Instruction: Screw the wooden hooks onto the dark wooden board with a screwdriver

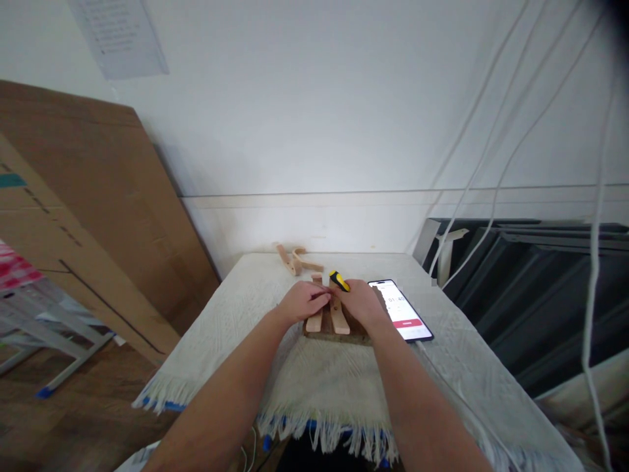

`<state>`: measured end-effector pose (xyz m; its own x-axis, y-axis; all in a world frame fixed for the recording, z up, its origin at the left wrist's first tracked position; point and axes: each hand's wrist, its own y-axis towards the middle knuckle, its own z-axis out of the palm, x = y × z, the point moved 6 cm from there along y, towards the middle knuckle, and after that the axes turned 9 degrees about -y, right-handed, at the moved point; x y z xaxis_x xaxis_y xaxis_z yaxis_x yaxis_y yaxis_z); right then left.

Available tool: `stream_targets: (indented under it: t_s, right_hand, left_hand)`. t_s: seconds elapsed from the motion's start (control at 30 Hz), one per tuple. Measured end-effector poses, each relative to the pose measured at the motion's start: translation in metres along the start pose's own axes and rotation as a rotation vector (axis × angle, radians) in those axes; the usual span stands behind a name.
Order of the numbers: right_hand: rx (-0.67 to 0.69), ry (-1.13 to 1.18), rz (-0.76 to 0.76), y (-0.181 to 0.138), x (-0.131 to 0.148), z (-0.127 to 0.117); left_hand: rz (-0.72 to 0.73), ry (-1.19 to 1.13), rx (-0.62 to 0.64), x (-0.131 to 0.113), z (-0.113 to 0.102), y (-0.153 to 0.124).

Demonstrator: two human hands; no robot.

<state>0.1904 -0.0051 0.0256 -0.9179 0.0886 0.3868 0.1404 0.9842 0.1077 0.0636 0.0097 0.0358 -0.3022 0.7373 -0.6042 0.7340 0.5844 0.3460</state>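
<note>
My left hand (303,302) rests with curled fingers on pale wooden pieces (339,322) that lie on a dark wooden board (362,339). My right hand (361,303) is closed round a tool with a yellow and black handle (339,281), its tip hidden between my hands. Both hands meet over the wooden pieces near the middle of a small table covered with a white fringed cloth (314,373).
A lit phone (400,309) with a timer screen lies just right of the board. More curved wooden parts (297,258) sit at the table's far edge. Large cardboard sheets (93,216) lean at left; dark panels (535,288) and white cords (491,170) are at right.
</note>
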Motion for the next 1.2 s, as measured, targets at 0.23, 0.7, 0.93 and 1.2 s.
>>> stream_targets:
  t_s: [0.23,0.7,0.93,1.2]
  right_hand:
    - [0.041,-0.004,0.010,0.003,-0.001,0.004]
    - [-0.015,0.024,0.027,0.004,-0.005,0.004]
    - [-0.015,-0.028,0.025,0.004,-0.003,0.004]
    - [-0.026,-0.047,0.004,0.001,0.000,0.001]
  left_hand:
    - [-0.068,0.029,0.021,0.008,0.001,0.000]
    - [-0.006,-0.119,0.007,0.007,0.004,0.003]
    - [-0.010,-0.140,0.009,0.009,0.004,0.003]
    - [-0.129,-0.009,0.033,0.020,0.005,0.002]
